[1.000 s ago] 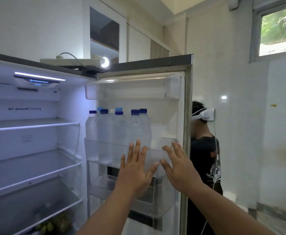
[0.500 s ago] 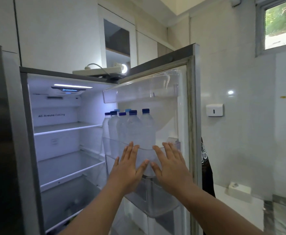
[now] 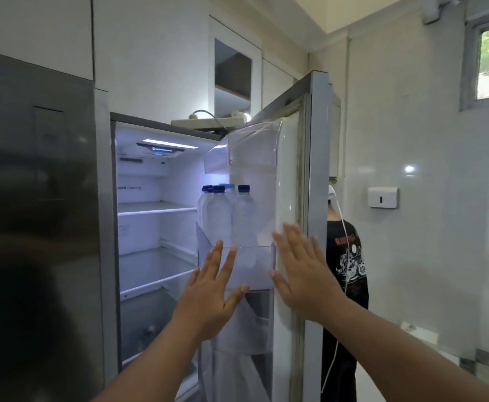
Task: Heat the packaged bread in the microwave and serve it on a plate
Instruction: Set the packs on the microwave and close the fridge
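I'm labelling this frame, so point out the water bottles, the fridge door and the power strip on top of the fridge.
water bottles (image 3: 244, 216): head view, body of the front bottle.
fridge door (image 3: 315, 175): head view, its steel edge.
power strip (image 3: 205, 122): head view, its white casing.

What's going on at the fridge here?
A person has both hands open and flat at the inside of the fridge door. The left hand is by the clear door shelf that holds the water bottles; the right hand is near the door's edge. Neither hand holds anything. The lit fridge shelves look mostly bare, and no bread shows. Another person stands behind the door.
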